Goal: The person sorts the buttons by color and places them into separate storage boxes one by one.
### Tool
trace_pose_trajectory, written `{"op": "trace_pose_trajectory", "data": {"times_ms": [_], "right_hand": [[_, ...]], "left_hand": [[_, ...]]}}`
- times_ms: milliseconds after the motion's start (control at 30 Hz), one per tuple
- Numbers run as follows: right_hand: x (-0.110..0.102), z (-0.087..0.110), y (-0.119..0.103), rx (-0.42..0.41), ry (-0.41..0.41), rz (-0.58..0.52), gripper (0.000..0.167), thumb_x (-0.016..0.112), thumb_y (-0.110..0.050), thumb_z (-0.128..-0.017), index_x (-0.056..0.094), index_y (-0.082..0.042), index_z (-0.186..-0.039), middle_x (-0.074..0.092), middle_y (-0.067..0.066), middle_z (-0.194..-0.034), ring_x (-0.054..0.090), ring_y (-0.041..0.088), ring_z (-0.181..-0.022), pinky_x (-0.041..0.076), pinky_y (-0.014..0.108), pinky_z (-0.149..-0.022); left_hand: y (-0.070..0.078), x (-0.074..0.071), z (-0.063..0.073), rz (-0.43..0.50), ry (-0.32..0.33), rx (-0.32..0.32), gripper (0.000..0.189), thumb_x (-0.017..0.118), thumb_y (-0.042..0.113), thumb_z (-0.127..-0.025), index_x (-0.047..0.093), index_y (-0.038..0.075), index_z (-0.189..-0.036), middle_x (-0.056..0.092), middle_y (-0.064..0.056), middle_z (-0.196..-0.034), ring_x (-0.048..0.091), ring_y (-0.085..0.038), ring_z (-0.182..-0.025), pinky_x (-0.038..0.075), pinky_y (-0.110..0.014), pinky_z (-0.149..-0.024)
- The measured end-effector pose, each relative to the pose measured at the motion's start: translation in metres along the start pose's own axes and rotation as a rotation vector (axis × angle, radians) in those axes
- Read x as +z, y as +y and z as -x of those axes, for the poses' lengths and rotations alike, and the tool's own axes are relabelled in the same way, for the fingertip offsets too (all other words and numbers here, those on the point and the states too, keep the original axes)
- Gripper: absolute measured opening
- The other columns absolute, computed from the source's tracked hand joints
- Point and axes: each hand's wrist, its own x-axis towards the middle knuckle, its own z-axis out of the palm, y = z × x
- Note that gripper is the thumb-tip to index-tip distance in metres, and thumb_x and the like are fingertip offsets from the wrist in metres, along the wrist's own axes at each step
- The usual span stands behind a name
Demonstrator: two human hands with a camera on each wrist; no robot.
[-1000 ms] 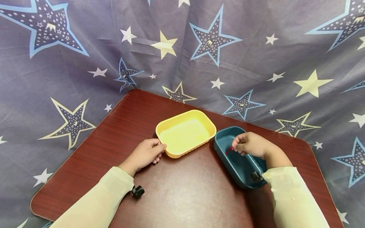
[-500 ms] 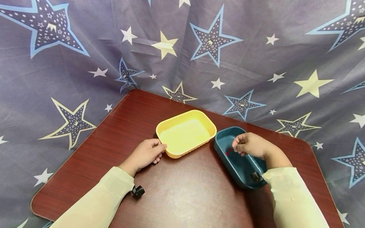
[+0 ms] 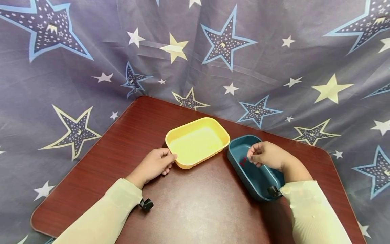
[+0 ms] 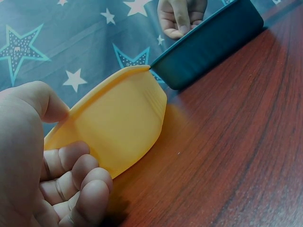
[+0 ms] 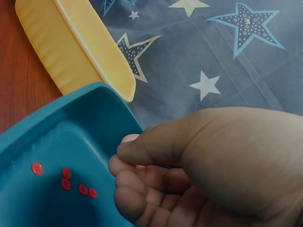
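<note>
My left hand [image 3: 155, 165] pinches the near left corner of a yellow plastic tray [image 3: 175, 137] between thumb and fingers. Over the far end of a dark blue plastic tray [image 3: 234, 166] is my right hand [image 3: 268, 156], thumb tip pressed to the curled index finger. Nothing shows between those fingertips; the inside of the curled fingers is partly hidden. Several small red buttons [image 5: 66, 184] lie on the blue tray's floor, left of the right hand in the right wrist view.
Both trays stand on a reddish-brown wooden table [image 3: 195, 203], their nearest corners close together. Behind the table hangs a grey-purple curtain [image 3: 195, 74] printed with stars. A small black camera [image 3: 147, 205] sits at the left wrist, another camera [image 3: 274, 191] at the right.
A second ago a red button showed at my right fingertips; now none shows there, and red buttons lie in the blue tray below. Both hands have stayed almost still.
</note>
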Motion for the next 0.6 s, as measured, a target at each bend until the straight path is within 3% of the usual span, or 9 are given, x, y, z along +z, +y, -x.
{"op": "trace_pose_trajectory", "data": {"times_ms": [400, 600], "right_hand": [[0.007, 0.014, -0.006, -0.045, 0.083, 0.056, 0.011, 0.069, -0.006, -0.106, 0.074, 0.002, -0.11, 0.073, 0.01, -0.095, 0.069, 0.021, -0.085, 0.065, 0.031, -0.074], [0.014, 0.021, -0.012, -0.024, 0.144, 0.069, 0.012, 0.072, -0.011, -0.107, 0.075, 0.001, -0.11, 0.075, 0.015, -0.097, 0.071, 0.022, -0.085, 0.066, 0.035, -0.078]], "left_hand": [[0.001, 0.0, 0.001, 0.0, 0.012, 0.004, 0.046, 0.073, 0.044, -0.109, 0.065, 0.006, -0.086, 0.063, -0.006, -0.072, 0.062, -0.017, -0.06, 0.056, -0.027, -0.057], [0.005, -0.002, 0.002, 0.051, 0.027, -0.021, 0.041, 0.066, 0.035, -0.112, 0.066, -0.001, -0.091, 0.062, -0.006, -0.074, 0.062, -0.017, -0.06, 0.059, -0.028, -0.057]]}}
